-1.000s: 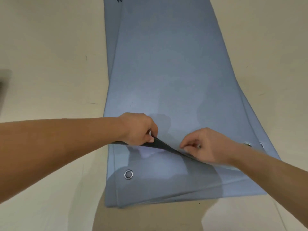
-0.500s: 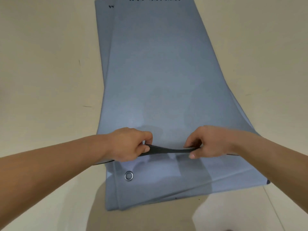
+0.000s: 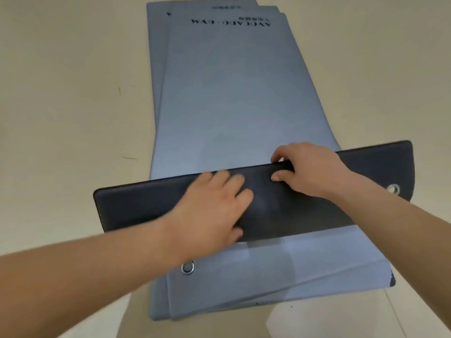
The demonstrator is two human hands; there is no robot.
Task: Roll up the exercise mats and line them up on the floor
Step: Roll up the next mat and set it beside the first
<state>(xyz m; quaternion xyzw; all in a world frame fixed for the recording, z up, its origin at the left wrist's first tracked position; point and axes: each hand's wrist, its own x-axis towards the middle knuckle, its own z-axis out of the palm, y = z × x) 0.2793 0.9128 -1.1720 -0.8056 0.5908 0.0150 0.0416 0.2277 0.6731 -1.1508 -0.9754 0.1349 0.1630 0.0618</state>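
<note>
Mats (image 3: pixel 219 93) lie stacked on the pale floor (image 3: pixel 61 93), blue-grey faces up, their edges fanned slightly at both ends, printed lettering at the far end. There is only the head view to go by. The near end of the top mat (image 3: pixel 305 211) is folded over toward the far end, so its dark underside shows as a broad band across the stack, with a metal eyelet (image 3: pixel 393 189) at its right corner. A second eyelet (image 3: pixel 188 267) sits on the mat below, just by the left forearm.

The left hand (image 3: pixel 214 208) lies flat and spread on the dark band, palm down, closing on nothing; it is blurred, so finer detail is lost. The right hand (image 3: pixel 310 172) has its grip closed on the band's far edge, fingers curled over the edge and thumb pressed on the dark face.

The step in hand looks like starting the roll. To do it well, I would tuck that leading edge under tightly and evenly across the full width, since the band sits slightly askew, its right end further away than its left. Both hands sit near the middle, touching the flap; spreading them toward the two corners should keep the roll square and stop it coning.
</note>
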